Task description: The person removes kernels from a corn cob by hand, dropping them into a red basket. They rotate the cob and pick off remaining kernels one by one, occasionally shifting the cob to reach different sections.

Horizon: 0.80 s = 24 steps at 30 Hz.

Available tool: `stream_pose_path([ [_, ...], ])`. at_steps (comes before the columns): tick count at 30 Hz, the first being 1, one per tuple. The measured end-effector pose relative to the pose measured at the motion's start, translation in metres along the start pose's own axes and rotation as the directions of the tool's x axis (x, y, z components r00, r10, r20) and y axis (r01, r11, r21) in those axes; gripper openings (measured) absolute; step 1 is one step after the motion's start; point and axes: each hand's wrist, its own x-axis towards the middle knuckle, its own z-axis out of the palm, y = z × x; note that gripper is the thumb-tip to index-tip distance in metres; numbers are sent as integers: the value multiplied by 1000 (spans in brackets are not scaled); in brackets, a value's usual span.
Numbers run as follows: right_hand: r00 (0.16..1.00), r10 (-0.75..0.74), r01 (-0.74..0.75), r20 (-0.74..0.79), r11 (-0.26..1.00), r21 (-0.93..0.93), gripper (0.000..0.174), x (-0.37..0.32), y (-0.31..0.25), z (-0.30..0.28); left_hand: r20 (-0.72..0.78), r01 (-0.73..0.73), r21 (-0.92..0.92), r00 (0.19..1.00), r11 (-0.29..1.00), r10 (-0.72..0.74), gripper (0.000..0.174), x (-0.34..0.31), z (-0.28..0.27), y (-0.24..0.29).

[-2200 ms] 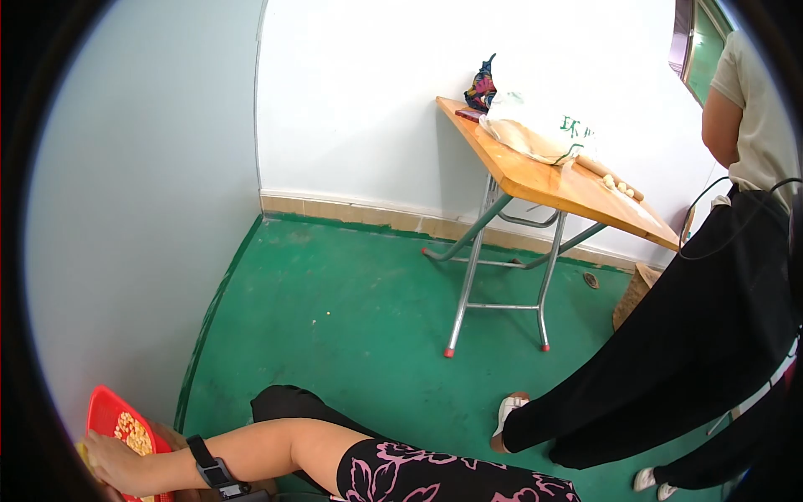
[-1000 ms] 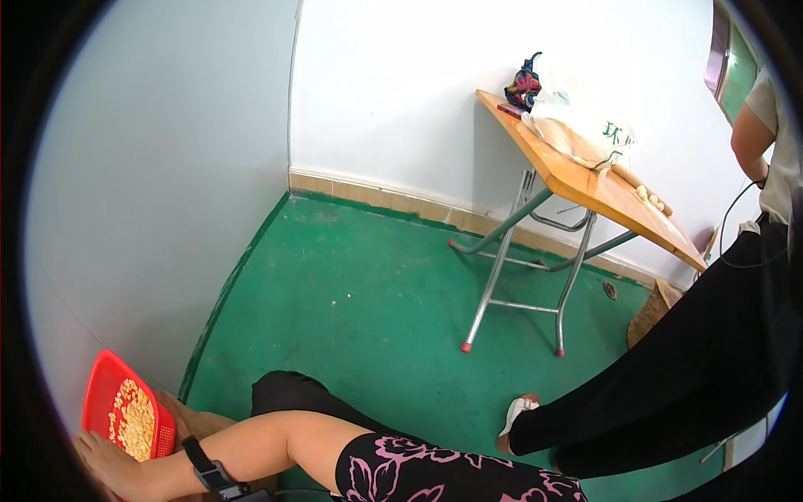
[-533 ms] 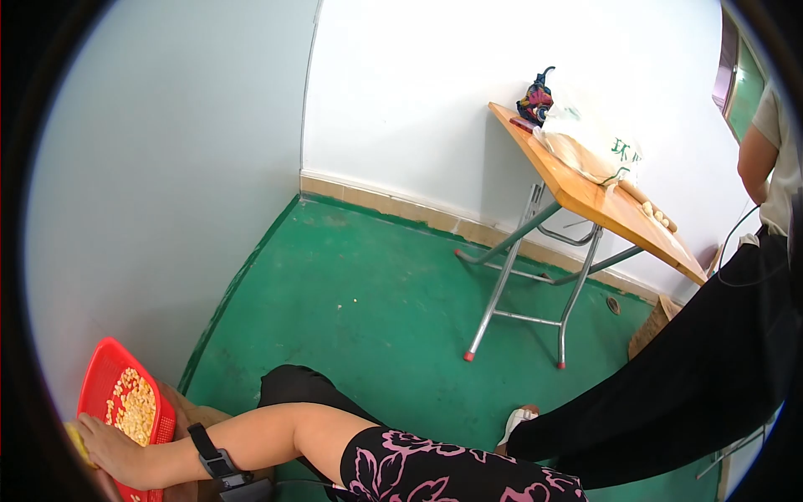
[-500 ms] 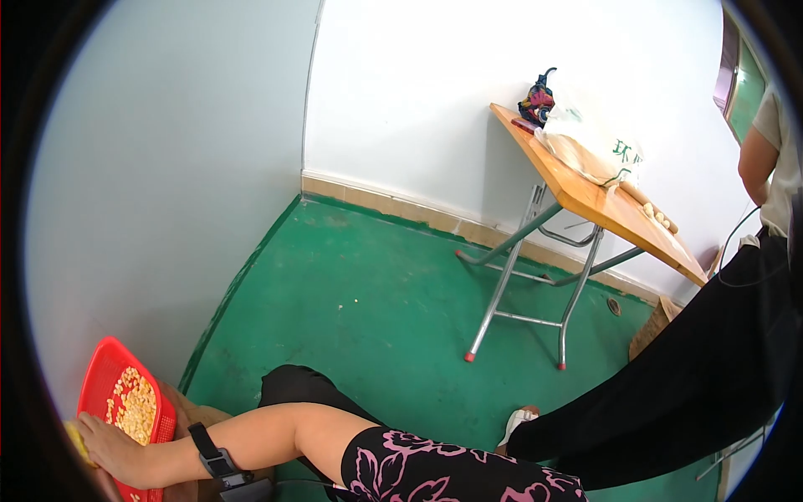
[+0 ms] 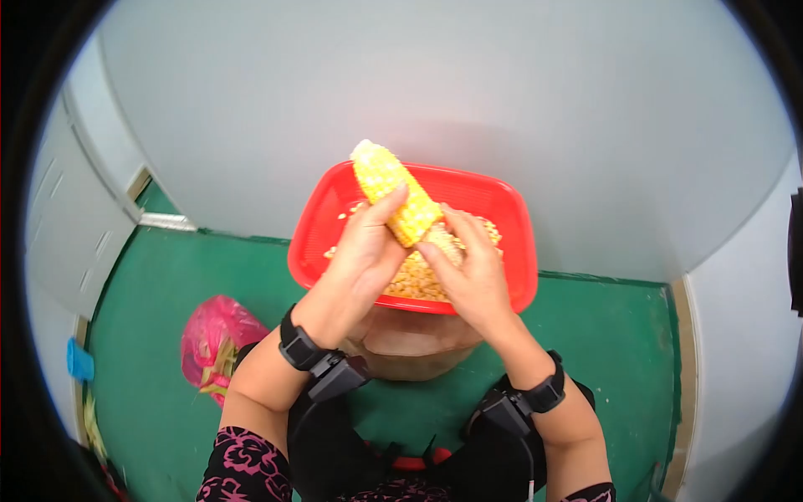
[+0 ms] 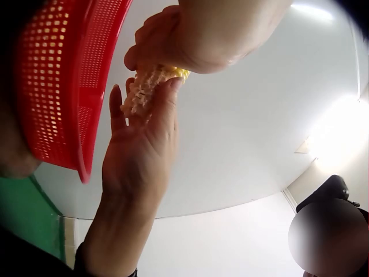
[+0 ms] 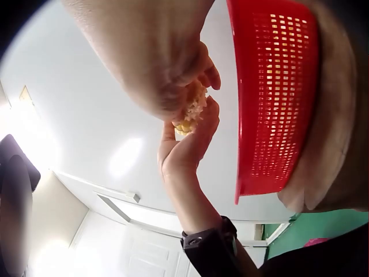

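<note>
An ear of corn (image 5: pixel 389 184) is held at a slant over a red plastic basket (image 5: pixel 517 243), its far end still covered in yellow kernels. My left hand (image 5: pixel 364 255) grips it from the left, thumb laid along the kernels. At the near end, my right hand (image 5: pixel 478 280) has its thumb and fingers on a pale, stripped stretch of cob (image 6: pixel 144 92). Loose kernels (image 5: pixel 418 280) cover much of the basket's bottom. In the right wrist view, the left hand (image 7: pixel 190 147) cups the cob from below while the right hand's palm partly hides it.
Beneath the basket is a brownish, rounded support (image 5: pixel 410 343). On the green floor to the left sits a pink plastic bag (image 5: pixel 213 330) with husks in it. A blue container (image 5: pixel 80 360) is at the far left. A grey panel (image 5: pixel 468 75) rises right behind the basket.
The head view has swung from the room's wooden table and a standing person to the basket in front of me. Both hands and the ear of corn are now in full sight.
</note>
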Motion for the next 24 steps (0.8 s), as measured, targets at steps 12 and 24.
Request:
stream_pose_path([
  [12, 989, 142, -130, -52, 974, 187, 34, 0, 15, 22, -60, -140, 105, 987, 985, 146, 28, 7, -19, -12],
  [24, 990, 42, -26, -137, 993, 118, 23, -3, 11, 22, -141, -122, 94, 981, 988, 134, 24, 9, -11, -13],
])
